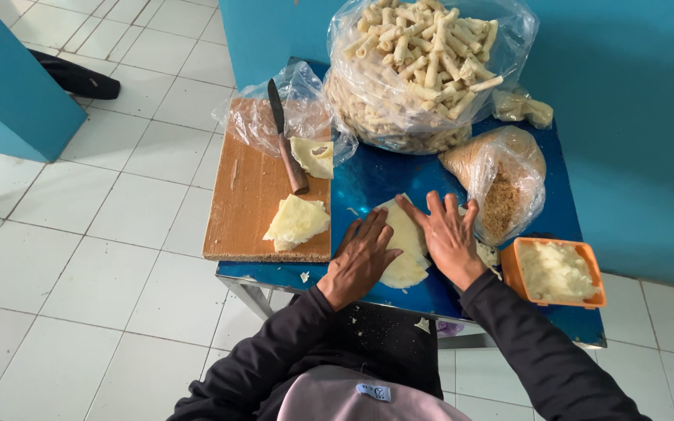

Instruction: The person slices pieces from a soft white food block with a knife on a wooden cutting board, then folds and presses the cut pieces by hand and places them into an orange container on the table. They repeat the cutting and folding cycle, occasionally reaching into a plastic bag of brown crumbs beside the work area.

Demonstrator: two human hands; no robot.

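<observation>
the hands (403, 249) are covering the middle of the pale dough sheet (409, 269), leaving only its ends showing. behind the dough sheet, the big bag of rolled sticks (423, 70) is running off the top edge. the knife (286, 140) blade is partly lying under clear plastic (263, 117).

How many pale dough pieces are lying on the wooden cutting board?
2. One dough piece lies near the board's front edge; another piece sits beside the knife, partly under a plastic bag, which may hide more.
</observation>
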